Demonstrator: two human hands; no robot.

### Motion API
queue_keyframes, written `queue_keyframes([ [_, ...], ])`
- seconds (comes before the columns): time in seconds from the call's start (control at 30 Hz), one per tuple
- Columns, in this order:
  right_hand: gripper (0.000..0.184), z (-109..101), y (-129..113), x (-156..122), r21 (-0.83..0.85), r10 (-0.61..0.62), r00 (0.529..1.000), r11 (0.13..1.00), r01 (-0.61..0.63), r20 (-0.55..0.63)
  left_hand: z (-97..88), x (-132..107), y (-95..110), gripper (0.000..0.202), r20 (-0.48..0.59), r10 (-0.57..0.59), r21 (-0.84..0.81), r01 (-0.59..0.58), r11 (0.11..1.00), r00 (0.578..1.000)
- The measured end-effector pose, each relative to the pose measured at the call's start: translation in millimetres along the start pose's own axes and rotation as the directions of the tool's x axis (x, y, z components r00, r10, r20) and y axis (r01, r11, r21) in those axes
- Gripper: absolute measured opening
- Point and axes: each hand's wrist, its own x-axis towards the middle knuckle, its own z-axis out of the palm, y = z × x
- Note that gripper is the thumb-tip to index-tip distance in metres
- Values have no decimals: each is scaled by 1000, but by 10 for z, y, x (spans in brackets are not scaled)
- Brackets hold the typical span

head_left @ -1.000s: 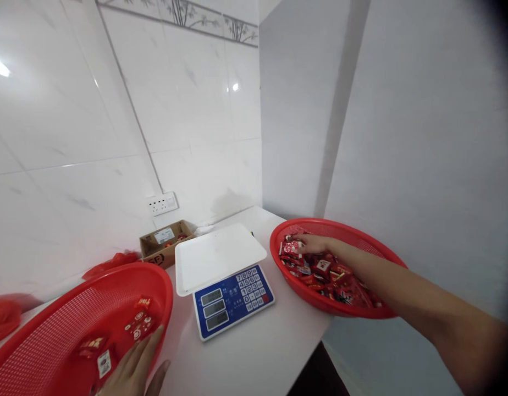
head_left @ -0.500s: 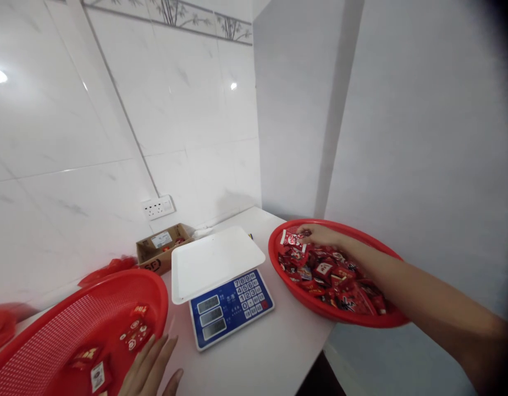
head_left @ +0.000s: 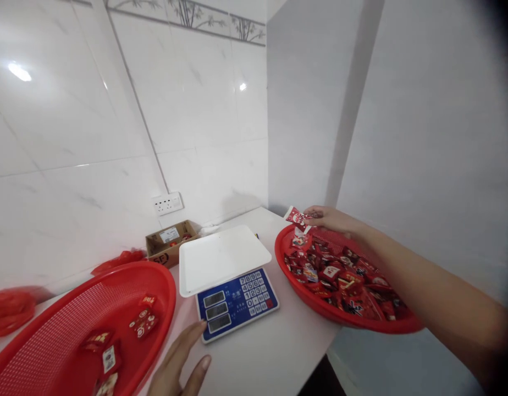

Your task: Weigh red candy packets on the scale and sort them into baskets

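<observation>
The right hand (head_left: 330,219) pinches a red snack packet (head_left: 297,219) over a heaped red basket (head_left: 305,297) at 2 o'clock. The open, empty left hand (head_left: 175,369) sits at 6 o'clock beside a digital scale (head_left: 237,300).

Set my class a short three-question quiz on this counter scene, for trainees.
1. What does the right hand hold above the red plastic basket on the right?
2. True or false: the white tray on the digital scale has red packets on it.
3. Which holds more packets: A, that right-hand basket, or B, the red basket near the left hand?

Key: 1. a red-and-white packet; 2. false; 3. A
</observation>
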Motion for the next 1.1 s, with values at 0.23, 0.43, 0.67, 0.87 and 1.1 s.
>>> queue_keyframes([
  [0.23,28,730,-681,-201,438,-194,898,899,2,395,424,633,592,76,231,-64,-748,219,627,971],
  [0.43,37,1506,-857,-307,485,-260,706,864,-133,658,609,963,581,52,376,-134,-914,390,109,917],
  [0.67,33,1936,-679,-16,406,-111,877,908,-101,467,490,785,367,38,210,-329,-958,261,121,921],
  [0.87,35,2122,-488,219,209,-130,928,976,58,348,389,633,274,37,185,-407,-959,254,122,894],
  [1.1,36,2021,-381,319,32,-131,963,991,127,237,358,541,289,40,186,-439,-955,266,128,879],
])
